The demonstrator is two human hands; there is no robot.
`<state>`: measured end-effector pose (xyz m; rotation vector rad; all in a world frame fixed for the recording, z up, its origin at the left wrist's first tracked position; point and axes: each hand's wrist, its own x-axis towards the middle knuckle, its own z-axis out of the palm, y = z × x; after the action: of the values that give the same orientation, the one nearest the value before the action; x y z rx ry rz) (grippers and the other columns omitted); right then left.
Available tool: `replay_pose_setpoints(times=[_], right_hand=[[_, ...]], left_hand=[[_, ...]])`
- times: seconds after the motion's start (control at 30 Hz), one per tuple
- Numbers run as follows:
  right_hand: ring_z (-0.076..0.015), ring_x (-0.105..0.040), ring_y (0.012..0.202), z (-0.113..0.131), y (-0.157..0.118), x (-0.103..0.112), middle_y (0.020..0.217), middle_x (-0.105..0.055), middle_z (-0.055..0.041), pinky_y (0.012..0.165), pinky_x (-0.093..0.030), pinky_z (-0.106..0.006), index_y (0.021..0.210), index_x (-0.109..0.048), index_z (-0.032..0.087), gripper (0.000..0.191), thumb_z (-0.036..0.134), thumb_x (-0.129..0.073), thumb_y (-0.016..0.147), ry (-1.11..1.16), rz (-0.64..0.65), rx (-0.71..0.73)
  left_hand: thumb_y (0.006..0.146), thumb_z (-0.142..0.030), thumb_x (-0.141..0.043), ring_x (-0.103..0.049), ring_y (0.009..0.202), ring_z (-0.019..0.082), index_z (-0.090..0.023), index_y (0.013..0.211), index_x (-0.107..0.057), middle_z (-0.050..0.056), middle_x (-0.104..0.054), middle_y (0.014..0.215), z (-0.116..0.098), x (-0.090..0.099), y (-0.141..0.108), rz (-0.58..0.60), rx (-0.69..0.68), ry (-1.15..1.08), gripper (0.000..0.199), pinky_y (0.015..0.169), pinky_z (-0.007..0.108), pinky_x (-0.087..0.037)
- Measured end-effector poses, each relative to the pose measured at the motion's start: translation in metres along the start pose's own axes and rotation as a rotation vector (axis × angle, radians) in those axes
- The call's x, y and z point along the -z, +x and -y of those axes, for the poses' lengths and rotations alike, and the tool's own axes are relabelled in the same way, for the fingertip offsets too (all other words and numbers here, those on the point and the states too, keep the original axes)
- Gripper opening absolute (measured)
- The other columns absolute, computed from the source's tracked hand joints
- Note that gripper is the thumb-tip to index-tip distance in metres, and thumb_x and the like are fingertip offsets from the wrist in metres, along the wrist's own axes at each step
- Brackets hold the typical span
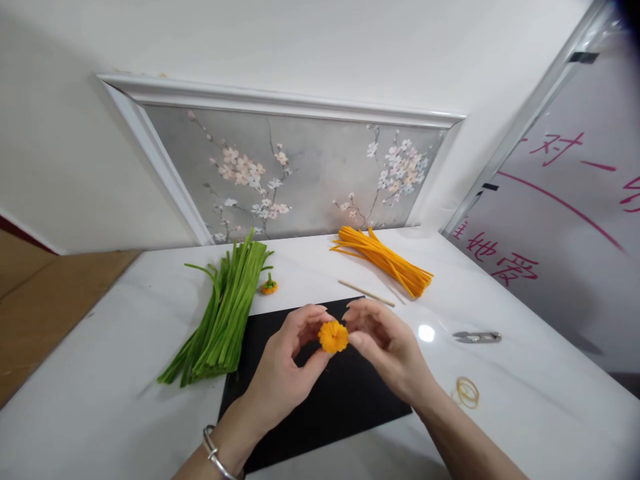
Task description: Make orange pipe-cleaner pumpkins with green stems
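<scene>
An orange flower (333, 337) with a ruffled edge is held up over the black mat (345, 393). My left hand (293, 363) pinches it from the left between thumb and fingers. From the right, my right hand (387, 347) has its curled fingers and thumb at the flower's edge. Whatever lies behind the flower is hidden. Beyond the mat, a small orange piece with a green top (269, 286) sits on the white table (500, 440). A bundle of green fuzzy stems (227, 313) lies left of the mat.
A bundle of orange stems (385, 259) lies at the back right, near a thin stick (367, 293). Small thread snips (477, 337) and a coil of golden wire (467, 393) are on the right. A whiteboard (565, 233) stands beside the table.
</scene>
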<state>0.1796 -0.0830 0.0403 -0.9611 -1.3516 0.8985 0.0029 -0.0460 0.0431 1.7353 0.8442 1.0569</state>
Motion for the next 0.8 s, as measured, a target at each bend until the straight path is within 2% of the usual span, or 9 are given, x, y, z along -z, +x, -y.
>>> replay_pose_setpoints(times=[0.1, 0.2, 0.37, 0.5, 0.63, 0.8], right_hand=[[-0.0113, -0.06, 0.065, 0.002, 0.002, 0.001, 0.086, -0.062, -0.0022, 0.062, -0.053, -0.025, 0.101, -0.058, 0.02, 0.019, 0.035, -0.058, 0.089, 0.081, -0.001, -0.164], [-0.0106, -0.057, 0.059, 0.004, 0.003, -0.001, 0.076, -0.061, -0.0004, 0.055, -0.051, -0.023, 0.096, -0.06, 0.018, 0.023, 0.037, -0.064, 0.084, 0.088, 0.006, -0.214], [-0.0103, -0.056, 0.058, 0.004, 0.003, -0.005, 0.073, -0.063, -0.0011, 0.054, -0.049, -0.023, 0.086, -0.063, 0.015, 0.026, 0.041, -0.066, 0.081, 0.083, 0.038, -0.295], [-0.0081, -0.054, 0.052, 0.002, 0.005, -0.006, 0.068, -0.062, 0.0002, 0.051, -0.046, -0.021, 0.079, -0.062, 0.015, 0.03, 0.045, -0.065, 0.081, 0.147, 0.029, -0.365], [-0.0089, -0.056, 0.056, -0.001, 0.005, -0.007, 0.069, -0.06, 0.0008, 0.053, -0.05, -0.021, 0.083, -0.061, 0.016, 0.035, 0.051, -0.061, 0.084, 0.259, 0.008, -0.412], [-0.0103, -0.061, 0.062, -0.002, 0.003, -0.01, 0.076, -0.061, 0.0008, 0.058, -0.054, -0.023, 0.096, -0.058, 0.017, 0.031, 0.046, -0.062, 0.085, 0.191, -0.026, -0.318]], left_hand=[[0.079, -0.006, -0.06, -0.064, 0.105, 0.018, -0.028, 0.117, -0.05, 0.003, -0.062, 0.117, 0.004, 0.0, -0.001, 0.035, -0.02, 0.037, 0.045, 0.094, 0.031, -0.052], [0.079, -0.004, -0.057, -0.065, 0.103, 0.018, -0.026, 0.116, -0.052, 0.005, -0.062, 0.116, 0.006, 0.001, 0.0, 0.059, -0.041, 0.086, 0.044, 0.092, 0.032, -0.054], [0.08, -0.001, -0.054, -0.064, 0.097, 0.016, -0.023, 0.103, -0.061, 0.005, -0.063, 0.108, 0.01, 0.0, 0.004, 0.07, -0.252, 0.265, 0.032, 0.081, 0.027, -0.057], [0.08, 0.001, -0.053, -0.064, 0.096, 0.015, -0.023, 0.104, -0.06, 0.005, -0.063, 0.107, 0.012, -0.001, 0.004, 0.083, -0.278, 0.284, 0.035, 0.079, 0.025, -0.057], [0.079, 0.001, -0.053, -0.064, 0.099, 0.016, -0.023, 0.106, -0.062, 0.005, -0.063, 0.109, 0.015, 0.0, 0.005, 0.06, -0.249, 0.261, 0.037, 0.081, 0.026, -0.058], [0.08, -0.002, -0.056, -0.065, 0.099, 0.017, -0.022, 0.107, -0.065, 0.005, -0.064, 0.112, 0.021, 0.001, 0.006, -0.009, -0.272, 0.317, 0.035, 0.083, 0.027, -0.059]])
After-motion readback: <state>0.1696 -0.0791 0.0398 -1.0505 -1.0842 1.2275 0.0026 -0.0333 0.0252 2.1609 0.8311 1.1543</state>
